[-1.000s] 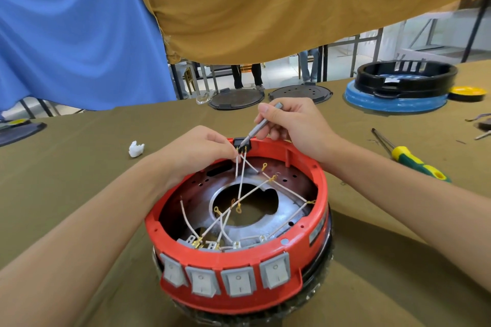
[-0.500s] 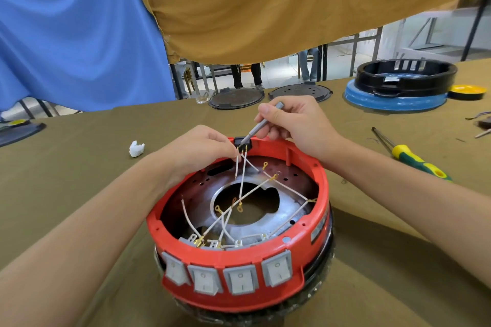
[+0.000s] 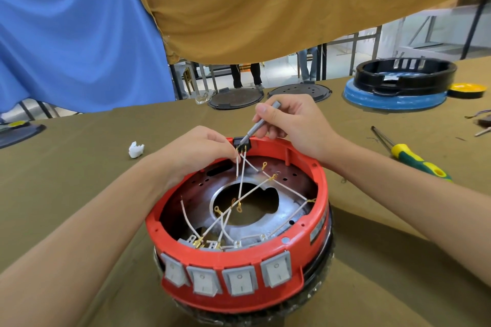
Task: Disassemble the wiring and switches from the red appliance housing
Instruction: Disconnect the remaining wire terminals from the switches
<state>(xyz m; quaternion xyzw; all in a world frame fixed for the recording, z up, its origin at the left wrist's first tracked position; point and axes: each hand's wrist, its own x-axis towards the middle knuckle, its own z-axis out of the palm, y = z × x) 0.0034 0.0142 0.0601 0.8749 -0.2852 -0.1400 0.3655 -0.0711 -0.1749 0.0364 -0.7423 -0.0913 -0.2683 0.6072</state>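
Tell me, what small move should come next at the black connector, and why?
Probably lever the grey tool gently to free the black connector from the red housing rim. The right hand already has its tip there, and the left hand pinches the white wires below.

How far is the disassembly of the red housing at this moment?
Done: several white wires lie loose with free ring terminals. In hand: the right hand works a grey tool at the black connector on the red housing rim; the left hand pinches its wires. Left: four grey rocker switches remain mounted.

Workshop: screwdriver point(image 3: 414, 158), appliance shells point(image 3: 403, 79).
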